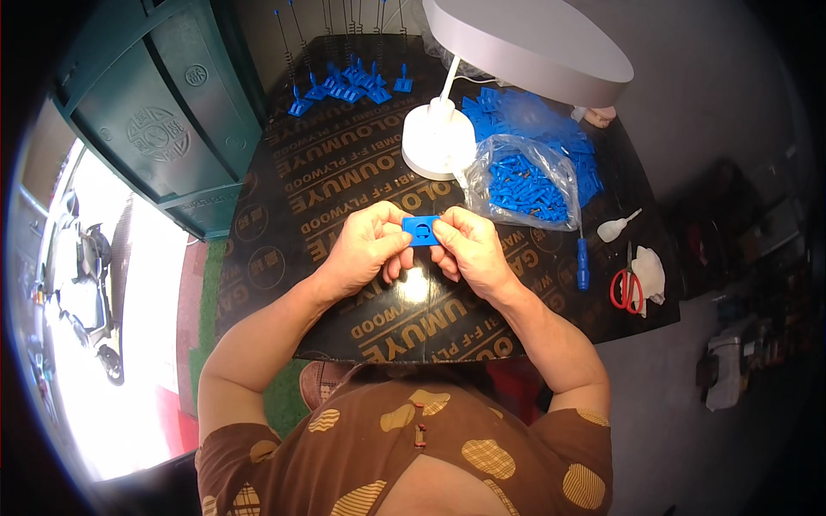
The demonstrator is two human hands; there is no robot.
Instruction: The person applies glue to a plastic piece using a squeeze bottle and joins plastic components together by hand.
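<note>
Between my two hands, above the dark printed plywood table (318, 185), I hold a small flat blue plastic plate (421, 230) with a round cut-out in its middle. My left hand (368, 249) pinches the plate's left edge between thumb and fingers. At its right edge, my right hand (471, 249) grips it the same way, thumb on top. Beyond my right hand lies a clear plastic bag (564, 176) filled with small blue plastic pieces (525, 187). Behind the bag is a loose heap of blue plates (486, 112).
A white lamp (439, 142) stands beyond my hands, its broad head (533, 43) overhanging the pile. Blue bases with upright spring wires (344, 86) stand far left. To the right lie a blue-handled screwdriver (582, 265), a white squeeze bottle (613, 229) and red-handled scissors (626, 291).
</note>
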